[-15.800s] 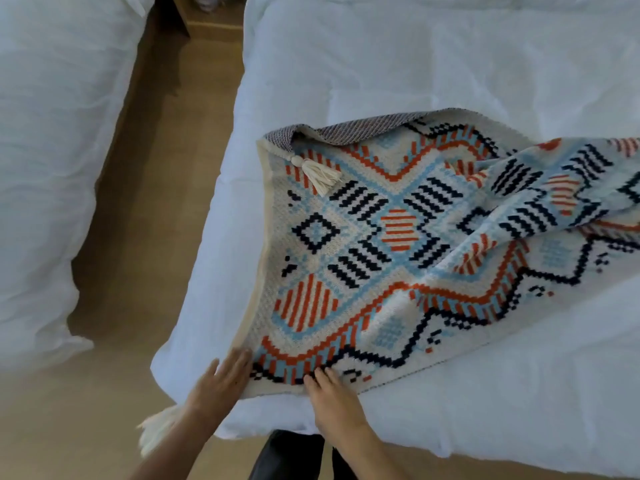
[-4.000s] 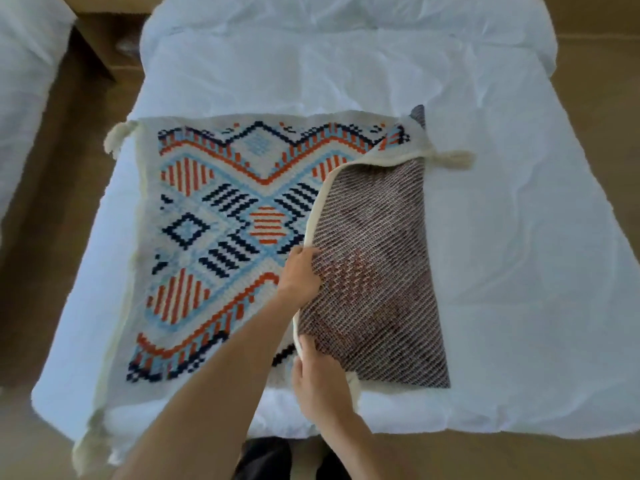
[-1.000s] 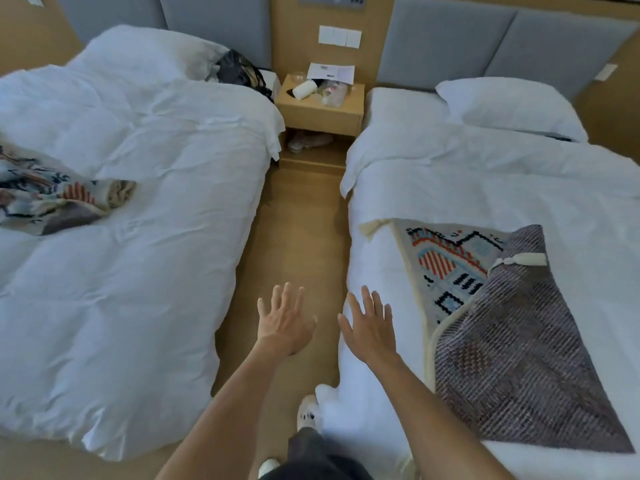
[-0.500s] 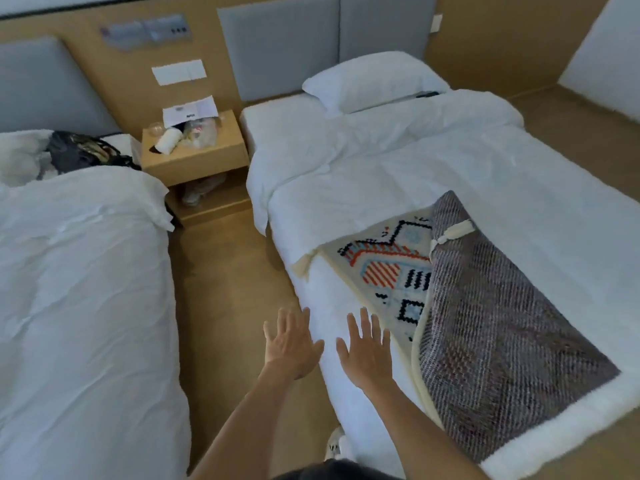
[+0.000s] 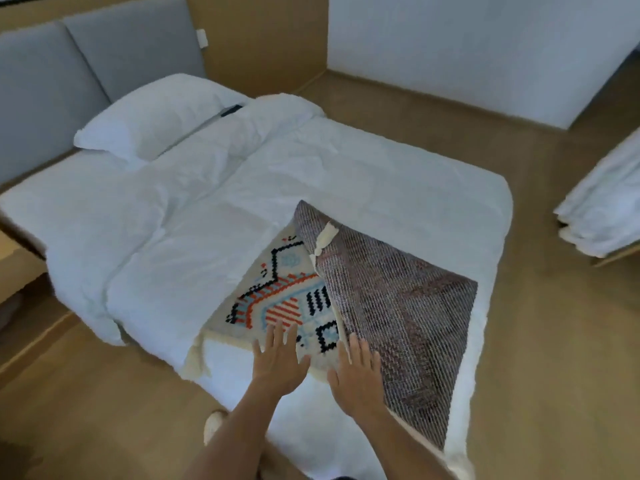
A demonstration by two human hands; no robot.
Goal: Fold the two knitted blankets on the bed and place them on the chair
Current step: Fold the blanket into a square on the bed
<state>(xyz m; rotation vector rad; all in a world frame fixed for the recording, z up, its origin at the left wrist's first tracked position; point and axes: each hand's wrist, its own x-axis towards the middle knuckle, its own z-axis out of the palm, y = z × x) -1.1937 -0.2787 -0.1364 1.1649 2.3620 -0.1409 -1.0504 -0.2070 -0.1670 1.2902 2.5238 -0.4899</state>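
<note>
A knitted blanket with an orange, blue and black pattern lies at the foot of the white bed. Its right part is folded over, so the dark brownish back side faces up. A cream tassel rests on the fold, another hangs over the bed's near edge. My left hand hovers flat with fingers spread over the patterned near corner. My right hand is spread beside it at the edge of the folded flap. Neither hand holds anything. The second blanket and the chair are out of view.
A white pillow lies by the grey padded headboard. Wooden floor surrounds the bed. White bedding on another piece of furniture shows at the right edge. My shoe stands on the floor by the bed.
The view has swung to the right, so the other bed and the nightstand have left the frame. Both open hands now reach over the blanket's near corner instead of the floor gap.
</note>
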